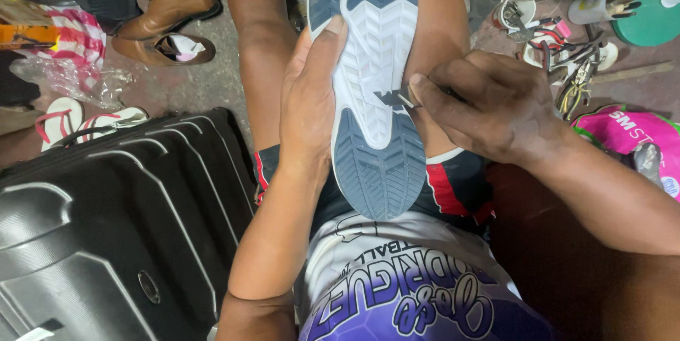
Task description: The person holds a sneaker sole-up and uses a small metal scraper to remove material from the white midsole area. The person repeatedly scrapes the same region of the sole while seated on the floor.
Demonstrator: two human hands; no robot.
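Jersey at six o'clock; shoe [372,93] sole-up on the lap, left hand [308,93] clasping its edge, right hand [489,104] pinching a tool [404,98]. A slip could gouge the sole or thumb.

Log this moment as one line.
left hand: steadies shoe, sole up | right hand: small tool at sole's edge

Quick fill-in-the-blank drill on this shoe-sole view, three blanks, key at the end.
1. The left hand grips the upturned sneaker by its ____ edge.
2. The right hand presses a thin metal tool into the sole's ____ middle section.
3. Left of the legs lies a black ____.

Missing words: left; white; suitcase
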